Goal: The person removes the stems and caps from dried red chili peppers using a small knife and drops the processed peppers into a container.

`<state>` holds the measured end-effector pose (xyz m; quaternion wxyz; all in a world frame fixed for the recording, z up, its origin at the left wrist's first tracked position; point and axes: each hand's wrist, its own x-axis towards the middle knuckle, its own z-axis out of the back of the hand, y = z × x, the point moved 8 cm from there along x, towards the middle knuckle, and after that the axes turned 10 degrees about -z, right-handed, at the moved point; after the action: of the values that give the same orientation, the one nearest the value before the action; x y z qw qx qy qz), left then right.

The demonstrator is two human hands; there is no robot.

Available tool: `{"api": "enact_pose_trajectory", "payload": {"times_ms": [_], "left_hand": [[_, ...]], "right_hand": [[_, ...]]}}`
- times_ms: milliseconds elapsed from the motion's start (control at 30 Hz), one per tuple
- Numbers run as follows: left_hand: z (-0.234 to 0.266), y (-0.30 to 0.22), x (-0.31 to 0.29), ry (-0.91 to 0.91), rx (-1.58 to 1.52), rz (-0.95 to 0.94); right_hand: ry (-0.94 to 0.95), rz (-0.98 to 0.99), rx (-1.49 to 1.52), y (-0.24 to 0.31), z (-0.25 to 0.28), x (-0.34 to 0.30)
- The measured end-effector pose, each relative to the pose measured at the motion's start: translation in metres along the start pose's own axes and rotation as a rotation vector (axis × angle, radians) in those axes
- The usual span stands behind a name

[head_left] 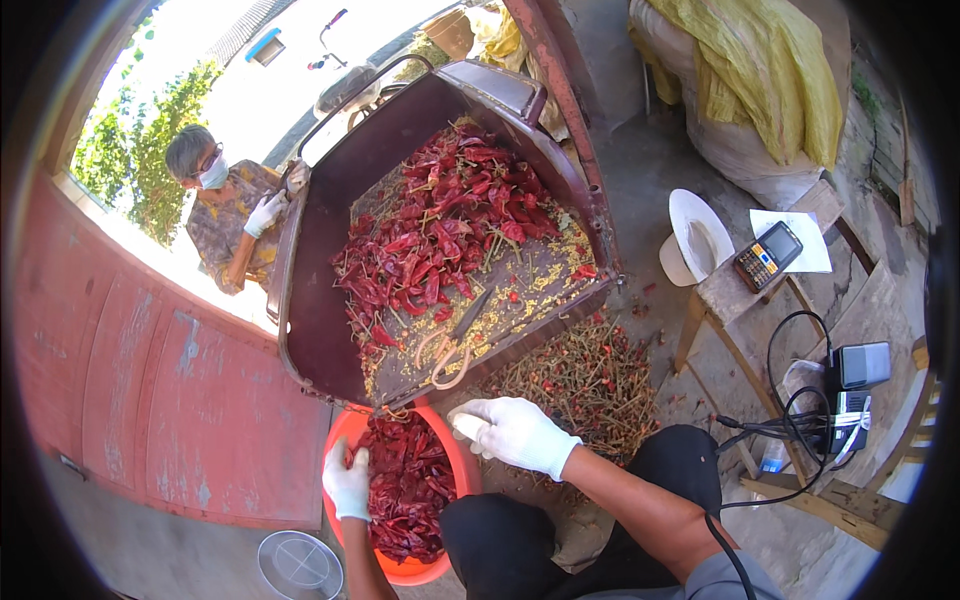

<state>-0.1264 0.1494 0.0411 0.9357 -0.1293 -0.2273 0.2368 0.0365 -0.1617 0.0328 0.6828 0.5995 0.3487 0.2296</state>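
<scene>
An orange tub (467,465) filled with dried red chillies (408,485) stands low between my knees and the cart. My left hand (347,485), in a white glove, is at the tub's left side, its thumb and fingers apart with nothing seen between them. To the right of the tub hangs my right hand (520,435), gloved too, with its fingers curled together; whatever they may hold is hidden. Above both hands is a dark maroon cart bed (325,270) with a heap of dried chillies (450,220). Scissors (455,345) with tan handles lie near its front edge, among yellow seeds.
Chilli stems (590,385) are piled on the ground beside the cart. At right, a wooden bench (720,295) bears a handheld device (768,256), paper and a white hat (695,240). Cables (780,430) hang nearby. A masked, gloved person (235,215) stands beyond the cart.
</scene>
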Motion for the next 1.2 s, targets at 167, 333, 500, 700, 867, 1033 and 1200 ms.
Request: {"api": "enact_pose_trajectory", "payload": {"times_ms": [167, 333, 500, 700, 867, 1033, 1200], "left_hand": [[-0.086, -0.092, 0.085, 0.083, -0.328, -0.213], [-0.153, -0.161, 0.149, 0.133, -0.072, -0.396], [-0.19, -0.162, 0.18, 0.161, 0.124, -0.37], [-0.189, -0.167, 0.176, 0.143, -0.128, -0.156], [-0.155, -0.192, 0.134, 0.123, -0.761, -0.039], [-0.101, -0.234, 0.059, 0.19, -1.178, 0.037], [-0.087, -0.244, 0.019, 0.149, -1.275, 0.022]], "right_hand": [[-0.005, 0.015, 0.012, 0.004, 0.005, 0.001], [-0.042, -0.042, -0.019, -0.004, 0.012, 0.006], [-0.035, -0.066, -0.075, 0.006, 0.024, 0.003], [-0.096, -0.053, -0.101, 0.002, 0.035, 0.009], [-0.265, -0.067, 0.006, -0.012, 0.048, 0.018], [-0.441, 0.035, 0.22, -0.015, 0.055, 0.017], [-0.415, 0.022, 0.255, -0.009, 0.048, 0.005]]}}
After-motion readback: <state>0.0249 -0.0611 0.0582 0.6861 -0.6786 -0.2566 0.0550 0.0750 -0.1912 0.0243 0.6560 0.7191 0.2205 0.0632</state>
